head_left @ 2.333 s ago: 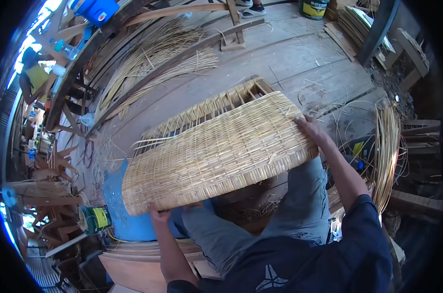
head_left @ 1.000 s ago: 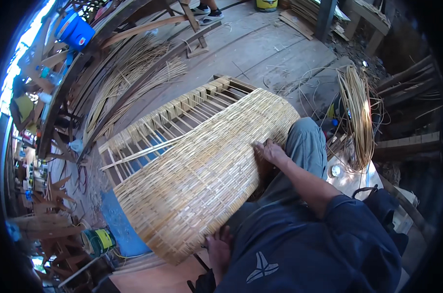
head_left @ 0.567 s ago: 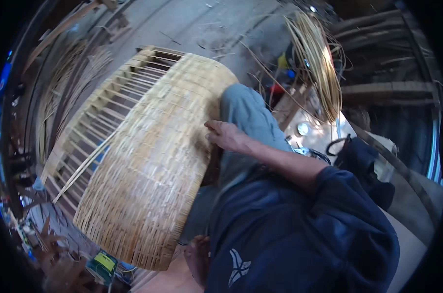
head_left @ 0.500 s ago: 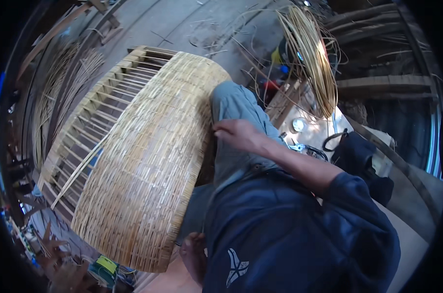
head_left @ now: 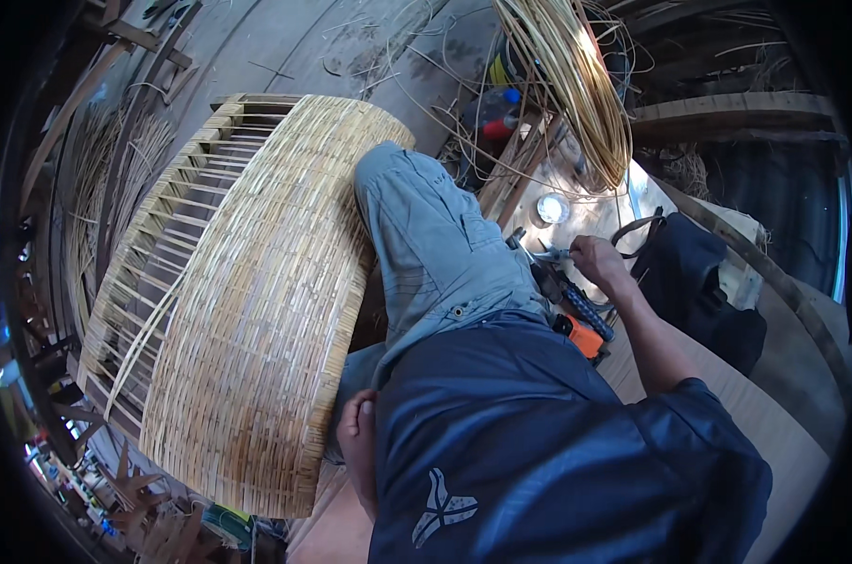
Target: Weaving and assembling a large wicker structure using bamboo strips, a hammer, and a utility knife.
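A large curved panel of woven cane [head_left: 257,310] on a wooden frame lies to my left, with bare slats showing along its far left side. Loose strands [head_left: 139,352] stick out from that edge. My right hand [head_left: 597,261] is over the board on my right, its fingers closed around the end of a grey-blue tool that looks like pliers [head_left: 550,252]. My left hand [head_left: 355,428] is low beside the panel's near rim, fingers curled; anything in them is hidden.
A thick coil of cane [head_left: 590,103] hangs at the upper right. A small round white container [head_left: 552,209], an orange-and-black tool [head_left: 584,335] and a dark bag [head_left: 689,273] lie around my right hand. My bent knee [head_left: 388,164] stands against the panel.
My right hand has moved from my leg beside the woven panel over to the board on the right and closed around the pliers-like tool. The view has shifted slightly.
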{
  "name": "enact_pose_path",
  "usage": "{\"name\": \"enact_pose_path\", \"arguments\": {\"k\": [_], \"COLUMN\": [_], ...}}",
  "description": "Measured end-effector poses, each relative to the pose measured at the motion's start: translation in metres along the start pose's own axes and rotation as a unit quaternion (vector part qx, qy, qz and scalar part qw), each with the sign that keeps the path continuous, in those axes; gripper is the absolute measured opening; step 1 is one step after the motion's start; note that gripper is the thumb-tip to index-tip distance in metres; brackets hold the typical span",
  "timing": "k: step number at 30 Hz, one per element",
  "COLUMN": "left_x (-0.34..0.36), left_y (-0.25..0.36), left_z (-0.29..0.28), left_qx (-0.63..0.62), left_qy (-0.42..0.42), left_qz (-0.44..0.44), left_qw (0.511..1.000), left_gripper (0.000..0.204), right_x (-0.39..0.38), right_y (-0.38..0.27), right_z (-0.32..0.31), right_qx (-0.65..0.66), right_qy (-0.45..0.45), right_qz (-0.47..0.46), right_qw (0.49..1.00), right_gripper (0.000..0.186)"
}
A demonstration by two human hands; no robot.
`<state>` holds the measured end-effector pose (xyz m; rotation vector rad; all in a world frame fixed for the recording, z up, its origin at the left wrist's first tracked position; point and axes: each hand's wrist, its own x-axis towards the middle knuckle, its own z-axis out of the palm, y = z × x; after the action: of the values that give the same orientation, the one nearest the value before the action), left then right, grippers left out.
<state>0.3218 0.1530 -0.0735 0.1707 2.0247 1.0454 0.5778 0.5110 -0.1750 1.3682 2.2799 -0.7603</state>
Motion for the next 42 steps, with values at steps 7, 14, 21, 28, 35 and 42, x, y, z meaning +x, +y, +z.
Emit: {"name": "enact_pose_path", "arguments": {"k": [7, 14, 21, 28, 35, 42], "left_x": [0.005, -0.008, -0.044, -0.042, -0.031, -0.031], "left_y": [0.005, 0.035, -0.002, 0.003, -0.021, -0.006], "left_z": [-0.015, -0.061, -0.213, -0.203, -0.190, -0.191], "left_qx": [0.016, 0.202, 0.008, -0.380, -0.274, -0.249], "left_qy": [-0.010, 0.202, 0.567, 0.434, 0.455, 0.541], "left_qz": [-0.007, 0.156, -0.007, -0.026, -0.031, 0.022], "left_qw": [1.000, 0.946, 0.824, 0.816, 0.847, 0.803], "left_gripper": [0.025, 0.021, 0.053, 0.068, 0.063, 0.050], "right_x": [-0.022, -0.015, 0.052, 0.039, 0.060, 0.044], "right_y": [-0.069, -0.058, -0.227, -0.531, -0.668, -0.670], "right_z": [0.022, 0.023, -0.086, -0.026, 0.040, 0.010], "right_qx": [0.070, -0.108, 0.077, 0.252, -0.076, -0.063], "right_qy": [0.004, -0.078, -0.027, -0.139, -0.200, -0.372], "right_qz": [-0.059, 0.059, -0.218, -0.590, -0.654, -0.653], "right_qw": [0.996, 0.989, 0.973, 0.754, 0.726, 0.657], "right_gripper": [0.028, 0.027, 0.046, 0.035, 0.020, 0.041]}}
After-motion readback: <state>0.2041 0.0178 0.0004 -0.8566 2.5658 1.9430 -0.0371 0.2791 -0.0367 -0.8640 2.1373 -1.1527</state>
